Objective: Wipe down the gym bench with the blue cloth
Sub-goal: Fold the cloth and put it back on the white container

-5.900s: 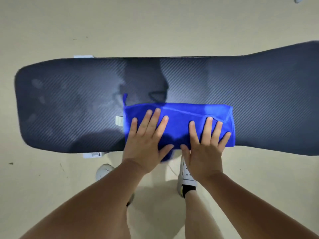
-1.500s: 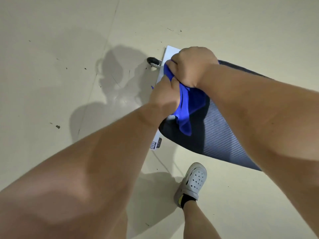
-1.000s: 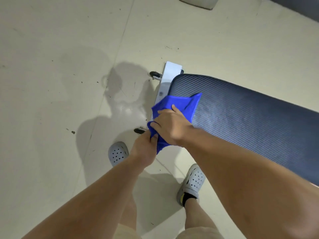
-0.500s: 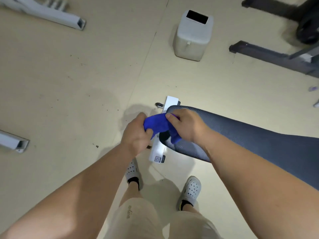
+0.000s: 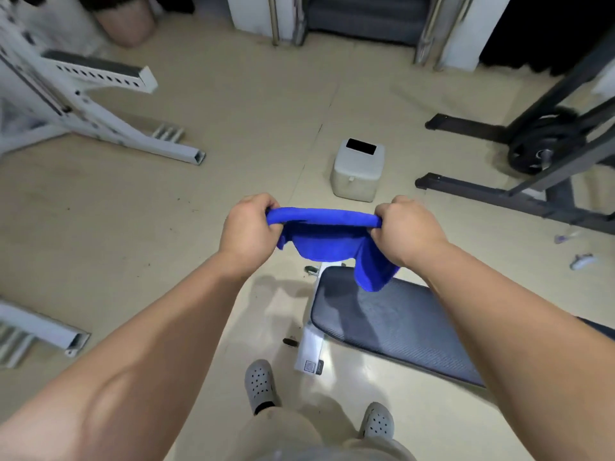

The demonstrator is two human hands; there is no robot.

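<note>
I hold the blue cloth (image 5: 327,239) stretched in the air between both fists, well above the floor. My left hand (image 5: 251,229) grips its left end and my right hand (image 5: 404,229) grips its right end. The cloth sags in the middle, and one corner hangs down over the end of the gym bench (image 5: 392,322). The dark padded bench lies low at the lower right on a white frame, its end below the cloth. Nothing touches the bench pad.
A small white bin (image 5: 357,171) stands on the beige floor beyond my hands. White rack legs (image 5: 109,128) lie at the left, a dark rack with a weight plate (image 5: 545,144) at the right. My two feet in grey clogs (image 5: 261,384) stand beside the bench end.
Earlier the cloth was pressed on the bench, then bunched at its end. Now it is lifted off and pulled out wide between my hands, and my view has risen.
</note>
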